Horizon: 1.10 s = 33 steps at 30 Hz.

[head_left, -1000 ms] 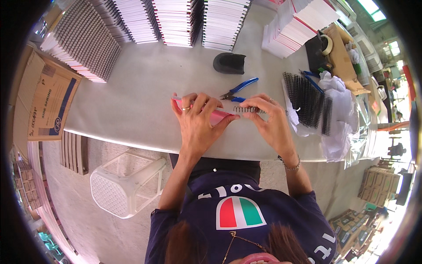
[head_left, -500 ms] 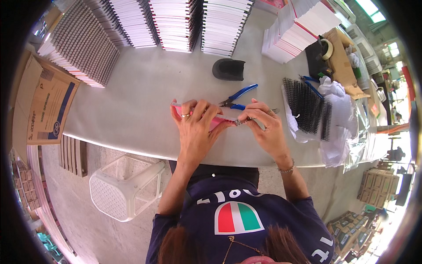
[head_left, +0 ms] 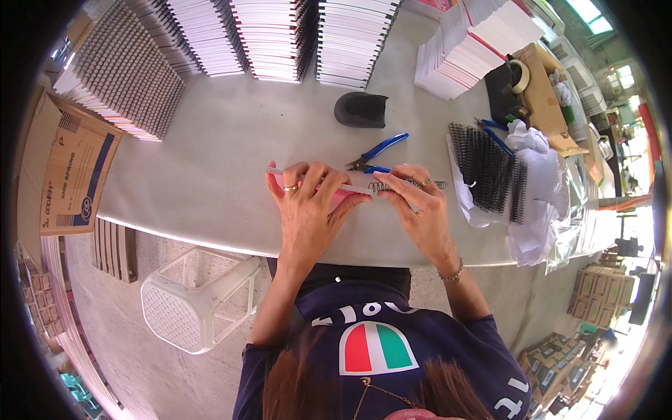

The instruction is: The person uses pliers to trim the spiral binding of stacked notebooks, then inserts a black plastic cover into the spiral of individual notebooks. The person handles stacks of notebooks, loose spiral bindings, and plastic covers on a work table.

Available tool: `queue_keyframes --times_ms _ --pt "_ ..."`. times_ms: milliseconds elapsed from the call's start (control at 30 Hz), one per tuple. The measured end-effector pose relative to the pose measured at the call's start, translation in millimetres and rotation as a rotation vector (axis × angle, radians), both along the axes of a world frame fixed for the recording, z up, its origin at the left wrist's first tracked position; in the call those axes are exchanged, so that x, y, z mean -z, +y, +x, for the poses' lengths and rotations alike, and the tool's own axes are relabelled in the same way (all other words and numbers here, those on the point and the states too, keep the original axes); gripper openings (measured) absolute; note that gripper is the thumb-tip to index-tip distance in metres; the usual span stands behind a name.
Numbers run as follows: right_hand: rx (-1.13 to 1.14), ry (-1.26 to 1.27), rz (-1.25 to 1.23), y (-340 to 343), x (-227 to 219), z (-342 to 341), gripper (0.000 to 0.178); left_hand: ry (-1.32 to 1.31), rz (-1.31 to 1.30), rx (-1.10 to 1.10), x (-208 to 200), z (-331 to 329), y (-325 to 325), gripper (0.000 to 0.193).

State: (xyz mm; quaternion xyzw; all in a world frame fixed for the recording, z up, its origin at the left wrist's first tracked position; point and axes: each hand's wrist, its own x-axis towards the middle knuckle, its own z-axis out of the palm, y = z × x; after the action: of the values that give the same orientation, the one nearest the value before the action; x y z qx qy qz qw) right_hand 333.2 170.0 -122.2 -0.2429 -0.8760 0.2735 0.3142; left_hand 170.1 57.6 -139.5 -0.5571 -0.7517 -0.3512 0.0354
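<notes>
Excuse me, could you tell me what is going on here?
A person's left hand grips a pink booklet, while the right hand holds a dark wire coil at its right end. Whether the coil is threaded in is too small to tell. Blue-handled cutters lie just beyond the hands, and more coils lie to the right.

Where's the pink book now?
The pink book is near the middle of the head view, in the left hand, with the coil by its right end and blue pliers just beyond.
</notes>
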Motion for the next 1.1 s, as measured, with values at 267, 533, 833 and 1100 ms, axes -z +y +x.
queue_keyframes --times_ms 267,533,833,1100 --pt "-0.045 0.034 -0.24 -8 -5 1 0.027 0.002 0.004 0.005 -4 -1 0 0.033" --pt "0.001 -0.107 -0.292 -13 -22 -2 0.013 0.021 -0.019 0.004 -5 1 0 0.029" --pt "-0.059 -0.187 0.075 -7 -21 -10 0.015 -0.048 -0.028 -0.009 -10 1 -4 0.026" --pt "-0.039 -0.16 0.097 -9 -19 -15 0.011 -0.288 0.302 -0.199 0 4 -2 0.066"
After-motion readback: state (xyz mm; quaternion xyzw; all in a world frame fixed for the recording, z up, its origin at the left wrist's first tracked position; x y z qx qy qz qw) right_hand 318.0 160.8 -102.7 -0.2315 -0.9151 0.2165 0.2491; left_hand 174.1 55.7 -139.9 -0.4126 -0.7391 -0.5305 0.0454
